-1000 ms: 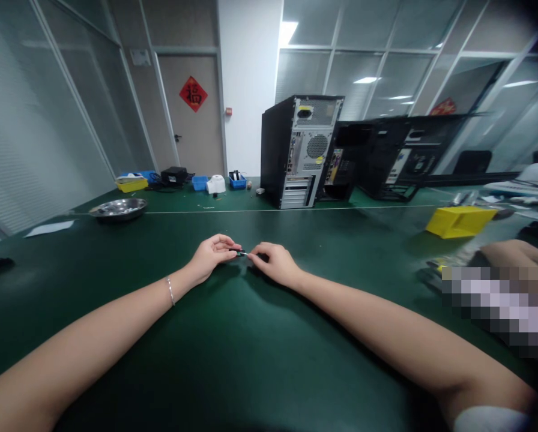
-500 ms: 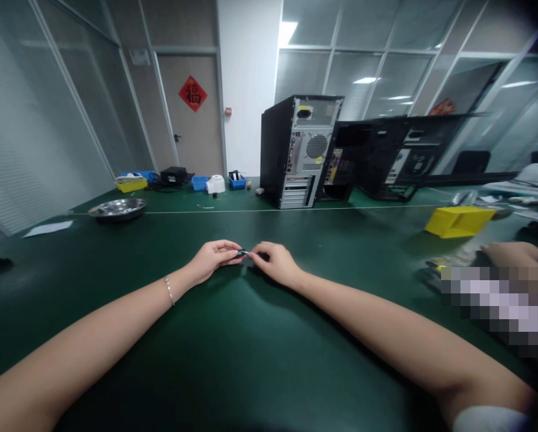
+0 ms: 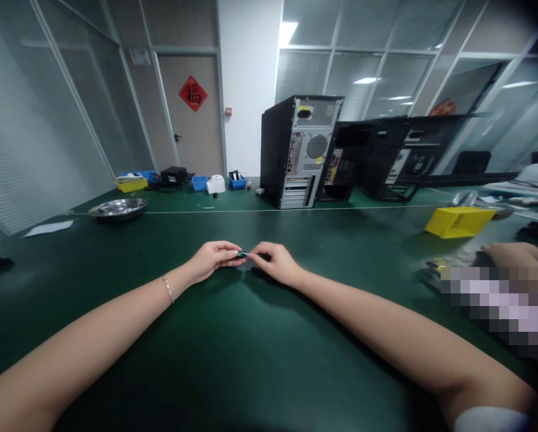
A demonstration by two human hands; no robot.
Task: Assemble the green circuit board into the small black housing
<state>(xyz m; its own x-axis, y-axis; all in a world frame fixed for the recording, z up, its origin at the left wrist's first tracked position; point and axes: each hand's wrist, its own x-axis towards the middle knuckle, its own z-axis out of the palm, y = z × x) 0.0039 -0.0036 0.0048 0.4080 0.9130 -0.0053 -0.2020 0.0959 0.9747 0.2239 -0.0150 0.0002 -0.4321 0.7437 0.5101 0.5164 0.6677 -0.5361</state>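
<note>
My left hand (image 3: 215, 259) pinches a small dark piece with a green part (image 3: 241, 254) between thumb and fingers, just above the green table (image 3: 251, 348). A thin, light-coloured tip sticks out of this piece toward the right. My right hand (image 3: 273, 261) meets that tip with thumb and forefinger pressed together. Whether the right fingers grip the tip or a separate tiny part is too small to tell. A silver bracelet (image 3: 169, 289) circles my left wrist.
A metal bowl (image 3: 121, 209) stands at the left. Computer cases, among them an upright tower (image 3: 311, 153), stand at the back. On the right are a yellow bin (image 3: 460, 221) and another person's hand (image 3: 516, 253). Small blue bins (image 3: 200, 183) sit at the far edge.
The small piece has turned slightly between my fingers and shows a little more of itself. Both hands stay in nearly the same place.
</note>
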